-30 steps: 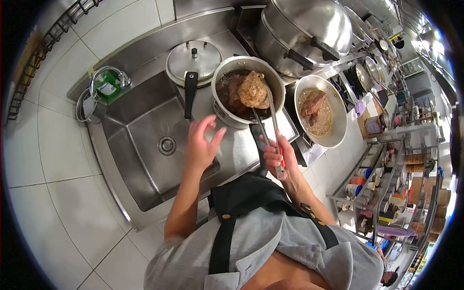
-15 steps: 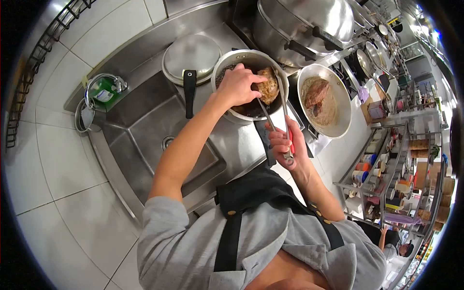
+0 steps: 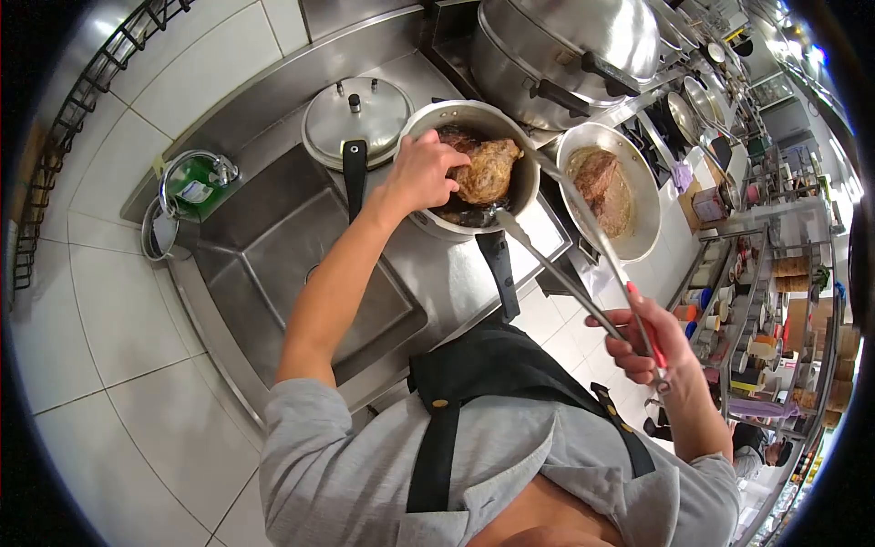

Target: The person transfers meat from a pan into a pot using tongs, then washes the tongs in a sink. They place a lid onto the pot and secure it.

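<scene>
A metal pot (image 3: 516,217) with a long black handle holds a large piece of browned meat (image 3: 487,173) and dark contents, partly hidden. My left hand (image 3: 421,175) reaches over the pot's left rim, its curled fingers gripping the left side of the meat. In my right hand (image 3: 649,342) is a pair of metal tongs (image 3: 597,219) with red on the grip. Their arms are spread wide, one tip by the pot's front rim, the other by its right rim, neither on the meat.
Right of the pot, a pan (image 3: 652,196) holds another browned piece of meat (image 3: 594,178). A lid (image 3: 357,114) lies behind the sink (image 3: 264,246). A large steel pot (image 3: 565,64) stands at the back. Green liquid fills a container (image 3: 193,190) at the left. Shelves (image 3: 743,310) line the right.
The tongs have let go of the meat, opened wide and moved back to the right with my right hand. My left hand has shifted slightly left and down, still at the meat.
</scene>
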Demonstrator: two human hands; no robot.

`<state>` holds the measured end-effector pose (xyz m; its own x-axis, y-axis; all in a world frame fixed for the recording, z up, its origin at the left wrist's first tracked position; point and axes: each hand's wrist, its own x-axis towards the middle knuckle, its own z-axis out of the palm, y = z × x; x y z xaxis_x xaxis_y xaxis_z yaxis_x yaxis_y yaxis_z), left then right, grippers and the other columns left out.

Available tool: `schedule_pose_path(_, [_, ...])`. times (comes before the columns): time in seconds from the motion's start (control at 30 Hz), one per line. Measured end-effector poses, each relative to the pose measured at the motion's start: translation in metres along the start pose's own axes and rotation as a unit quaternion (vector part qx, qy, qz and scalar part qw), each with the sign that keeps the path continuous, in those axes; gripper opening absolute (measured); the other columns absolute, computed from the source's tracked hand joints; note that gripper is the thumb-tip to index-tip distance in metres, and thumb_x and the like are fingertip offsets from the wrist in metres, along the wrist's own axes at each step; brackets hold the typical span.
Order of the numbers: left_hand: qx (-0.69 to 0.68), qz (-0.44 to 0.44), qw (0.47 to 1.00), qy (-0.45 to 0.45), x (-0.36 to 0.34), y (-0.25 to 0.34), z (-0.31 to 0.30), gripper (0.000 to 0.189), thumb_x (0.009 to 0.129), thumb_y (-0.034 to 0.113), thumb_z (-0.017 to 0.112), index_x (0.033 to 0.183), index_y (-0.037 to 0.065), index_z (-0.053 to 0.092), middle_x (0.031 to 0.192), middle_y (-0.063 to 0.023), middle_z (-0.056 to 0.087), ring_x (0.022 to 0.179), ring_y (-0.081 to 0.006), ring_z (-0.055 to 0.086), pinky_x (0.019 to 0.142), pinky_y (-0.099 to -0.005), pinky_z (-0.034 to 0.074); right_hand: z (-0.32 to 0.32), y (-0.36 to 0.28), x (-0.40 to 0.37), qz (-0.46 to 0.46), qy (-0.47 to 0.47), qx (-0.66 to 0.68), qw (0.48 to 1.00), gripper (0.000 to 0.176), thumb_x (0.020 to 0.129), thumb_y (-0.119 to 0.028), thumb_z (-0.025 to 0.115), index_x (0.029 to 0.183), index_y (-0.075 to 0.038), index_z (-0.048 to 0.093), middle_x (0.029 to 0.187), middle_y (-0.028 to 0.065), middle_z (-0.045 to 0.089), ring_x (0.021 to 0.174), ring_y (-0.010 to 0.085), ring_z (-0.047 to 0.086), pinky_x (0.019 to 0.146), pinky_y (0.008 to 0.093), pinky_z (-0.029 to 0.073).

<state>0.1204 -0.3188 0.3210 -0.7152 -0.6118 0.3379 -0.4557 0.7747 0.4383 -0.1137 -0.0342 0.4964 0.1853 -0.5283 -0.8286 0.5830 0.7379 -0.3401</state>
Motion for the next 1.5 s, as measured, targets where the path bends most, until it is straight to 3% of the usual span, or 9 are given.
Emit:
schedule_pose_path(0.17, [0.067,0.006,0.997,-0.043,-0.010,0.006,0.001,0.042,0.063,0.016,0.078,0.104,0.015,0.068,0.100,0.0026,0.067,0.098,-0.0207,0.053,0.082,-0.0420,0.038,-0.003,-0.028,-0.013,-0.118,0.084,-0.194,0.970,0.045,0.093,-0.035,0.050,0.109,0.007,0.055,0.062,0.0093,0.058,0.035,0.0129,0.051,0.027,0.0244,0.037])
schedule_pose_path(0.47, [0.182,0.012,0.975,-0.129,-0.019,0.018,-0.008,0.041,0.064,0.015,0.077,0.104,0.014,0.066,0.095,0.0021,0.067,0.097,-0.0182,0.053,0.081,-0.0425,0.037,0.013,-0.077,0.029,-0.203,0.202,-0.555,0.781,0.032,0.082,-0.025,0.070,0.097,0.003,0.062,0.055,0.0011,0.052,0.037,0.0082,0.049,0.033,0.0245,0.039])
schedule_pose_path(0.6, [0.152,0.002,0.987,-0.056,-0.021,0.029,-0.047,0.038,0.067,0.016,0.076,0.104,0.013,0.066,0.095,0.0009,0.068,0.097,-0.0186,0.054,0.080,-0.0420,0.038,0.010,-0.099,0.039,-0.202,0.208,-0.657,0.696,0.034,0.082,-0.024,0.070,0.107,-0.001,0.062,0.056,0.0007,0.055,0.040,0.0082,0.052,0.034,0.0247,0.040])
schedule_pose_path(0.7, [0.103,0.012,0.992,0.072,-0.034,0.052,-0.094,0.038,0.067,0.015,0.077,0.104,0.012,0.067,0.096,-0.0015,0.068,0.095,-0.0208,0.056,0.080,-0.0393,0.039,0.029,-0.110,0.029,-0.255,0.210,-0.788,0.519,0.040,0.074,-0.027,0.074,0.106,-0.005,0.063,0.078,0.0165,0.065,0.074,0.0283,0.065,0.072,0.0383,0.051])
schedule_pose_path(0.93, [0.018,-0.042,0.972,0.232,-0.093,0.067,-0.116,0.032,0.067,0.009,0.077,0.097,0.008,0.066,0.092,-0.0057,0.067,0.083,-0.0238,0.057,0.075,-0.0358,0.043,0.056,-0.145,0.059,-0.266,0.146,-0.909,0.287,0.047,0.072,-0.030,0.074,0.110,-0.005,0.060,0.090,0.0208,0.066,0.088,0.0388,0.062,0.079,0.0444,0.049])
schedule_pose_path(1.13, [-0.166,-0.274,0.938,0.128,-0.153,0.072,-0.018,0.030,0.067,0.014,0.080,0.094,0.009,0.068,0.079,-0.0086,0.061,0.071,-0.0196,0.058,0.066,-0.0320,0.047,0.099,-0.170,0.074,-0.194,0.096,-0.952,0.217,0.043,0.070,-0.034,0.072,0.098,-0.003,0.065,0.087,0.0204,0.065,0.087,0.0360,0.063,0.078,0.0436,0.050])
schedule_pose_path(1.27, [-0.247,-0.309,0.914,0.092,-0.182,0.082,0.048,0.027,0.070,0.016,0.078,0.093,0.006,0.068,0.077,-0.0077,0.063,0.068,-0.0165,0.057,0.064,-0.0299,0.047,0.137,-0.170,0.080,-0.073,0.079,-0.974,0.202,0.041,0.065,-0.035,0.074,0.091,-0.004,0.069,0.078,0.0171,0.066,0.080,0.0347,0.065,0.073,0.0413,0.052])
schedule_pose_path(1.37, [-0.298,-0.338,0.891,0.054,-0.191,0.094,0.067,0.026,0.072,0.019,0.076,0.093,0.006,0.068,0.074,-0.0069,0.062,0.066,-0.0154,0.057,0.063,-0.0290,0.046,0.152,-0.157,0.085,0.041,0.116,-0.954,0.272,0.041,0.065,-0.035,0.074,0.094,-0.005,0.069,0.079,0.0156,0.067,0.080,0.0326,0.066,0.074,0.0408,0.052])
schedule_pose_path(1.5, [-0.316,-0.358,0.879,0.005,-0.206,0.097,0.073,0.026,0.072,0.022,0.075,0.092,0.006,0.069,0.070,-0.0086,0.061,0.062,-0.0170,0.056,0.060,-0.0301,0.046,0.143,-0.150,0.106,0.017,0.090,-0.977,0.193,0.040,0.068,-0.034,0.074,0.097,-0.008,0.069,0.089,0.0145,0.067,0.088,0.0289,0.066,0.076,0.0407,0.052])
